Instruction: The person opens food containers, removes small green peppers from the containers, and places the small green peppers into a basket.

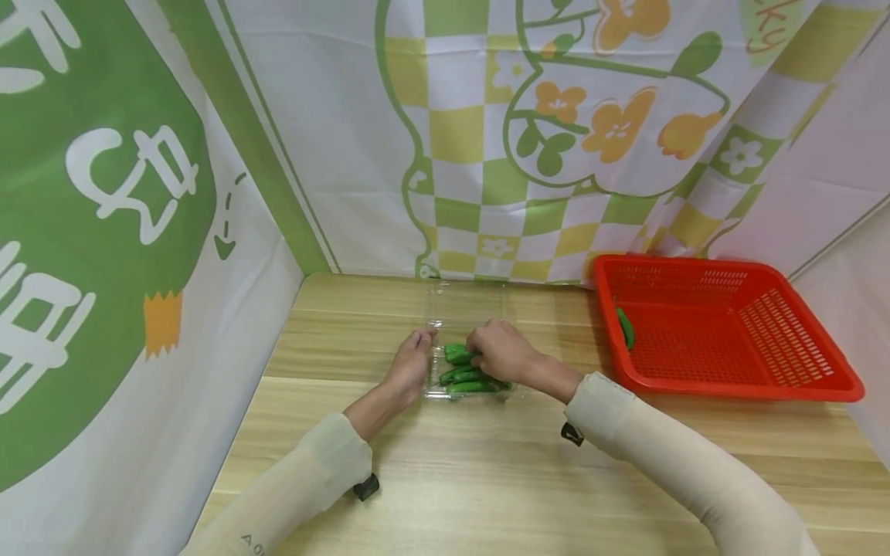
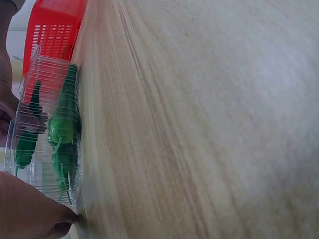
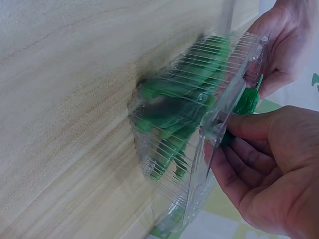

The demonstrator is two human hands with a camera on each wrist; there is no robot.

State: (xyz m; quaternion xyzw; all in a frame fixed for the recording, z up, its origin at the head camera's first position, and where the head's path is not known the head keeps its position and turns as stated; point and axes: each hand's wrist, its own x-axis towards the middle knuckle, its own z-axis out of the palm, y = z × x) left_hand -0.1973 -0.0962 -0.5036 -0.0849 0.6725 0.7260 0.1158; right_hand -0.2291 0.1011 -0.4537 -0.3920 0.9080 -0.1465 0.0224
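Observation:
A clear ribbed plastic box [image 3: 192,199] sits on the table with its transparent lid [image 1: 467,301] folded back toward the wall. Several green peppers [image 1: 473,386] lie inside, side by side. My left hand [image 1: 412,361] grips the box at its left side, and its fingertips bend at the corner in the left wrist view. Over the open top, my right hand [image 1: 502,351] pinches one green pepper [image 3: 246,101] between thumb and fingers. That pepper's stem points toward the left hand, and its other end is hidden by the right fingers.
A red perforated basket [image 1: 737,390] stands at the right on the wooden table [image 1: 487,479], with a green pepper [image 1: 626,328] against its left wall. Printed cloth [image 1: 361,154] hangs behind the table and along its left side.

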